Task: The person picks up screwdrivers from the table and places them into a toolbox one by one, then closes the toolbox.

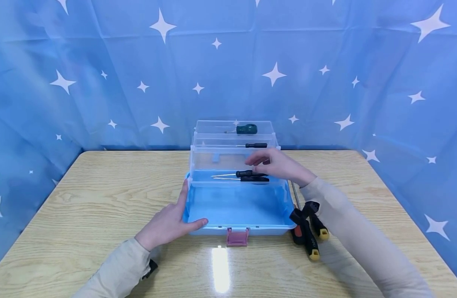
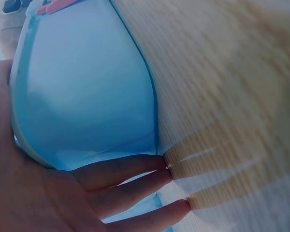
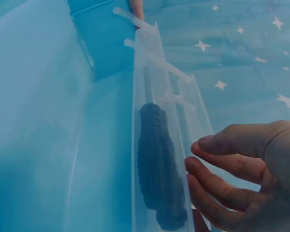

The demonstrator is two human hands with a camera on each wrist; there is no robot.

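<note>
A blue toolbox (image 1: 235,207) stands unlatched on the table, its clear tiered trays (image 1: 204,159) raised at the back. My left hand (image 1: 166,225) rests along its left side, thumb over the front rim and fingers straight down the wall (image 2: 130,183). My right hand (image 1: 274,165) hovers at the lowest tray, fingers loosely bent, fingertips right at the tray wall in the right wrist view; nothing shows between them. Two black-handled screwdrivers (image 1: 254,179) lie in that tray, one dark ribbed handle (image 3: 157,164) seen close up. A thin black screwdriver (image 1: 256,145) and a green-handled screwdriver (image 1: 247,129) lie in the upper trays.
Several larger screwdrivers (image 1: 310,244) with black handles, some yellow-ended, lie crossed on the table at the toolbox's right, partly under my right forearm. A pink latch (image 1: 237,237) hangs at the toolbox front. Behind the wooden table (image 1: 120,182) hangs a blue star-patterned cloth (image 1: 213,62).
</note>
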